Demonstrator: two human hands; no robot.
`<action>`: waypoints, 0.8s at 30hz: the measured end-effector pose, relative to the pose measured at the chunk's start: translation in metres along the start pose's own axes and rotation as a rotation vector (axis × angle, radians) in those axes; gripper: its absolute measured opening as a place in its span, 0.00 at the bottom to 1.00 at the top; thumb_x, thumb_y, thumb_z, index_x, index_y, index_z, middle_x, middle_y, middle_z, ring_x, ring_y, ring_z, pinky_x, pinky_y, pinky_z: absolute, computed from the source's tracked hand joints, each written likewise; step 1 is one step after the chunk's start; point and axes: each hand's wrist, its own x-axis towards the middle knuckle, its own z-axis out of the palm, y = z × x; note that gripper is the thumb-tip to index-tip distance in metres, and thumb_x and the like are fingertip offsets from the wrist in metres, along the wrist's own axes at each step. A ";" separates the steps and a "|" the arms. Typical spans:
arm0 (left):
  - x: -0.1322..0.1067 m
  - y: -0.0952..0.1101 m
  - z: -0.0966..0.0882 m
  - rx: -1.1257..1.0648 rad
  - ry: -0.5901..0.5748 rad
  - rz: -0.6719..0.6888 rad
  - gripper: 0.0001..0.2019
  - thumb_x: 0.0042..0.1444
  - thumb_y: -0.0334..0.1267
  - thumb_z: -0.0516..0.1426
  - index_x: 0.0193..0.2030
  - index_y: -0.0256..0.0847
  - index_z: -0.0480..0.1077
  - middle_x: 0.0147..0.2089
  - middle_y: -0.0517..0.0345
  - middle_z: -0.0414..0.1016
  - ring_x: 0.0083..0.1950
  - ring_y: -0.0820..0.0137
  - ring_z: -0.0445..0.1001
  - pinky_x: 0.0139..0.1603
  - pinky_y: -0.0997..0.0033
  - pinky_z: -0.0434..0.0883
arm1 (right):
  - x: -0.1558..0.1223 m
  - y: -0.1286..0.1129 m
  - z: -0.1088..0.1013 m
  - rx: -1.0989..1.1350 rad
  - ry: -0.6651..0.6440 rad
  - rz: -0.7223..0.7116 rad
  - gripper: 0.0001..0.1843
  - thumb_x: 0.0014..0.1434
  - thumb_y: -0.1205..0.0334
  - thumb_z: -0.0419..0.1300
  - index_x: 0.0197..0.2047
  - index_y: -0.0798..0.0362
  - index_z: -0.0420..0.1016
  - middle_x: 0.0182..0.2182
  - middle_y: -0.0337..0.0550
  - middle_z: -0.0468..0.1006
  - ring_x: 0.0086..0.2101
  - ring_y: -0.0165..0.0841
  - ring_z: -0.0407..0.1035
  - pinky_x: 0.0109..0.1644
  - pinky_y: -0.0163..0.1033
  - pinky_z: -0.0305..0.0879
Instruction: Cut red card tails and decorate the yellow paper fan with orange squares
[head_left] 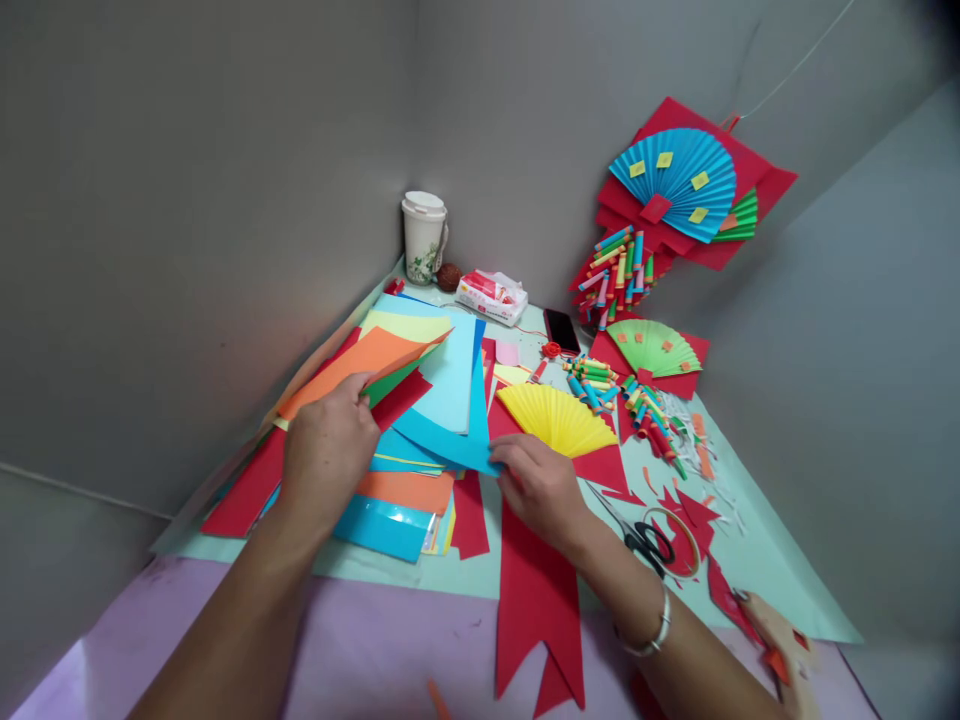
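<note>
My left hand (334, 440) pinches a small stack of coloured paper sheets (360, 362), orange on top with yellow, green and red edges showing, lifted above the pile. My right hand (536, 485) grips the corner of a blue paper sheet (450, 445) between thumb and fingers. Under both lies a pile of paper in light blue, orange and blue, partly in a clear sleeve (386, 525). Just beyond my right hand a pleated yellow paper fan (559, 420) rests on red paper, and a red forked strip (536, 600) hangs over the table's front edge.
Black-handled scissors (649, 545) and a tape roll (686, 540) lie right among red scraps. Rolled paper tubes (592, 380), a green fan (652, 347), a phone (561, 331), a tissue pack (491, 297) and a lidded cup (424, 238) stand farther back. A fan decoration (675, 185) hangs against the wall.
</note>
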 end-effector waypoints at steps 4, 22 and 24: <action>-0.002 0.005 0.010 -0.008 -0.186 0.126 0.24 0.64 0.39 0.45 0.62 0.38 0.69 0.50 0.42 0.82 0.50 0.49 0.79 0.47 0.56 0.71 | -0.039 0.002 -0.026 0.055 0.120 0.160 0.13 0.57 0.75 0.54 0.40 0.49 0.70 0.40 0.47 0.81 0.41 0.38 0.76 0.45 0.43 0.73; -0.081 0.051 0.068 -0.207 -0.431 1.045 0.19 0.63 0.29 0.50 0.60 0.36 0.66 0.53 0.43 0.76 0.57 0.55 0.71 0.61 0.50 0.67 | -0.140 0.003 -0.060 0.162 0.145 0.508 0.13 0.56 0.76 0.56 0.38 0.48 0.70 0.44 0.46 0.81 0.45 0.39 0.75 0.49 0.46 0.71; -0.085 0.054 0.067 -0.203 -0.454 1.058 0.16 0.64 0.29 0.49 0.55 0.37 0.69 0.49 0.44 0.76 0.53 0.56 0.71 0.55 0.53 0.70 | -0.141 0.007 -0.064 0.093 0.077 0.472 0.13 0.56 0.77 0.55 0.39 0.48 0.70 0.44 0.47 0.81 0.46 0.40 0.74 0.50 0.47 0.70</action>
